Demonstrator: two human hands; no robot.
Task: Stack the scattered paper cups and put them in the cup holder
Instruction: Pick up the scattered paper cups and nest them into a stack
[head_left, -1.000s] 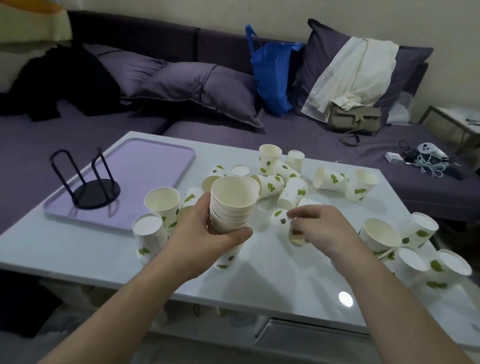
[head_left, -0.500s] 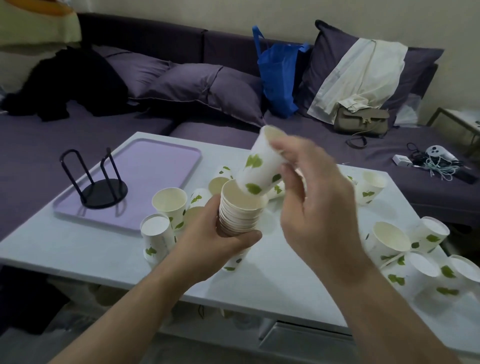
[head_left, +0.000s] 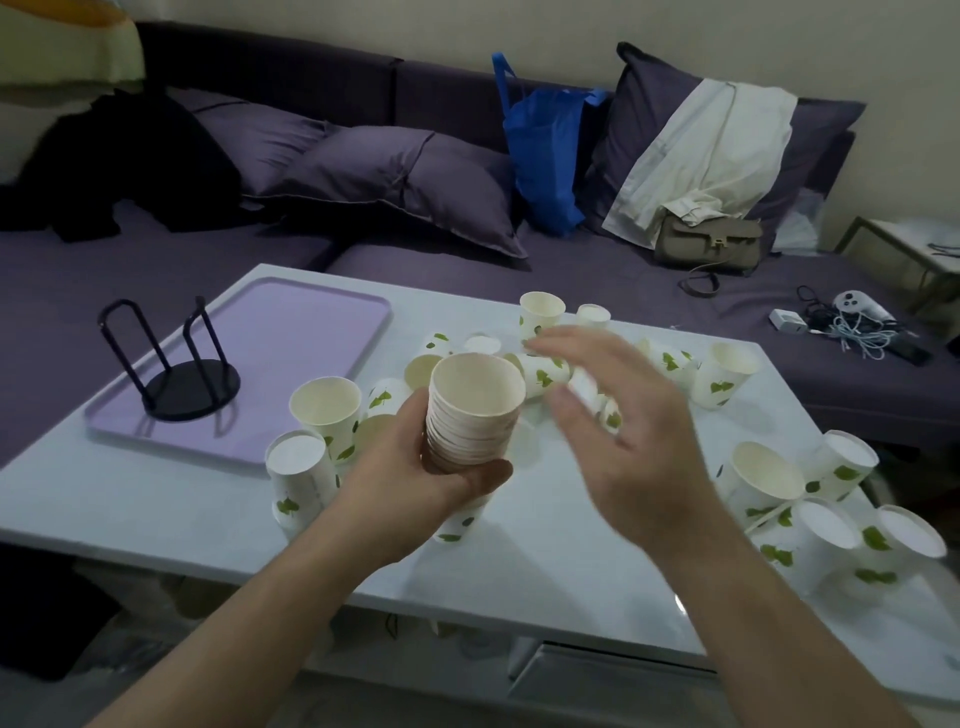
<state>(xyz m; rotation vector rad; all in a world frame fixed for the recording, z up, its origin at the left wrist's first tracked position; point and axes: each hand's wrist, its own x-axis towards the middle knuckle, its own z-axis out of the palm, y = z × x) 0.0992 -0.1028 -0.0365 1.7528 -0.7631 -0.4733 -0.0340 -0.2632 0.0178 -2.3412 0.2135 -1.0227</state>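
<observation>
A person's left hand (head_left: 415, 467) grips a stack of nested paper cups (head_left: 475, 410) above a glossy white surface (head_left: 156, 499), fingers curled round its lower half. The right hand (head_left: 618, 431), blurred, hovers just right of the stack with fingers spread and holding nothing. Loose cups printed with green leaves (head_left: 540, 312) lie scattered across the surface, some upright, some tipped, with a cluster (head_left: 831, 514) at the right edge. A black wire cup holder (head_left: 176, 371) stands on a lilac tray (head_left: 311, 332) at the far left of the surface. Behind runs a purple sofa (head_left: 597, 275) bearing cushions, a blue bag (head_left: 545, 156), a pale garment (head_left: 706, 150), a tan handbag (head_left: 711, 244) and tangled cables (head_left: 852, 332).
</observation>
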